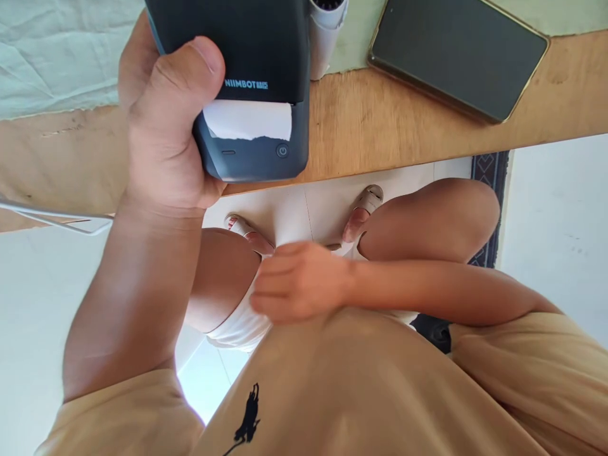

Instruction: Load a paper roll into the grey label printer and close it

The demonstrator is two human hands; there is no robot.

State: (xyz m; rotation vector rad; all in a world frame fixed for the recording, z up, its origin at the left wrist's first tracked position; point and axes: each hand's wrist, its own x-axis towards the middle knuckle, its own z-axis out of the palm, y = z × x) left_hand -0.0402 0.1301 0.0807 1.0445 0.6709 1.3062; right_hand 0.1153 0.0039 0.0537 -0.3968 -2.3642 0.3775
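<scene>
My left hand (166, 120) is closed around a dark label printer (256, 161) marked NIIMBOT, with the thumb pressed on its front. From the printer's slot comes a strip of white paper (251, 120) with a torn lower edge. The printer is held over the front edge of the wooden table, and its top is cut off by the frame. Close to my belly, my right hand (301, 282) is curled, its fingers bent and slightly blurred. Whatever the right fingers may hold is hidden.
On the wooden table (342, 133) lies a phone (460, 57) with a dark face and gold edge. A white cylinder (325, 38) with a dark inside stands beside the printer. Pale green cloth (57, 57) covers the table's back part. A white cable (57, 212) hangs at the left edge.
</scene>
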